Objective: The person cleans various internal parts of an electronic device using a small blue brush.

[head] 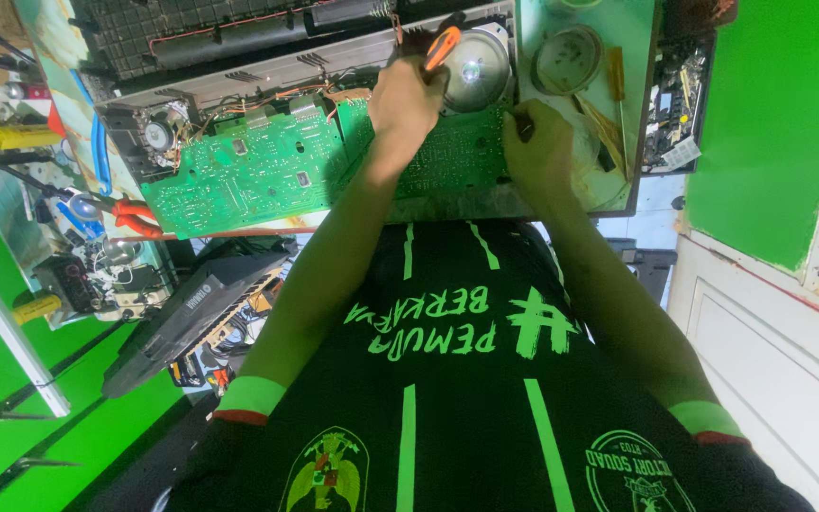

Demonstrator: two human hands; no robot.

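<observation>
The long green printed circuit board (267, 171) lies across the upper middle of the frame, its long axis running from the left, where it sits lower, up toward the right, along the edge of the tabletop (618, 28). Both hands are at its right-hand end, so most of the board stretches away to the left of them.

The hand at the centre top, the left hand (408, 100), is closed around a screwdriver with an orange handle (442, 45); the handle sticks out above the knuckles toward the top of the frame, and the tip is hidden behind the hand, so where it meets the board cannot be told. Just to the right of the handle sits a round grey loudspeaker cone with a shiny centre (474, 68).

The right hand (540, 147), further right and a little lower, rests with curled fingers on the right end of the board. It seems to pinch something small and dark at its fingertips, though what cannot be made out. Of the two, the left hand lies nearer the middle of the board; the right hand is at its edge.

Behind the board, a dark open keyboard casing with wires (239, 47) runs parallel to it. At the left of the frame lie pliers with orange-red grips (130, 216), well apart from both hands. A round metal tin (567, 59) stands upper right.
</observation>
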